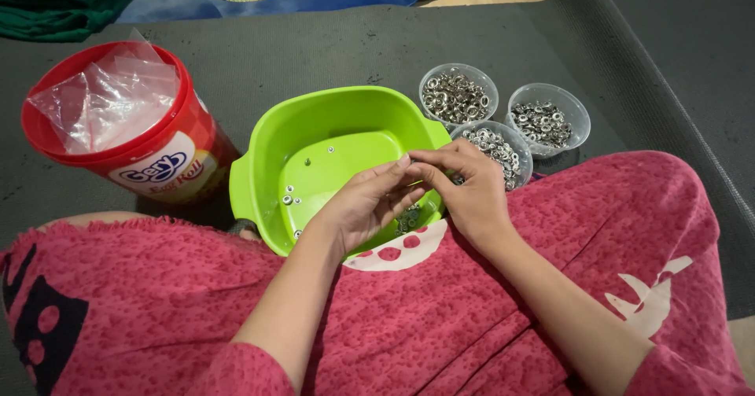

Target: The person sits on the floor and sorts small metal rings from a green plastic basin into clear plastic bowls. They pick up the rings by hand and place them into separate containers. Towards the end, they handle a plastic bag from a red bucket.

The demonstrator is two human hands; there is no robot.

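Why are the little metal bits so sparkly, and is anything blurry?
In the head view, light glints off the metal rings in the clear cups and off the plastic bag; the left hand and right hand look sharp, with slight softness at the picture's edges.

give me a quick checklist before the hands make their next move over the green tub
1. Left hand and right hand meet over the green tub: ok.
2. Small piece pinched at the fingertips: cannot tell, too small.
3. Loose metal rings lie inside the tub, none on the mat: ok.
4. Three clear bowls of rings upright beside the right hand: ok.
5. Red container upright, left of the tub: ok.
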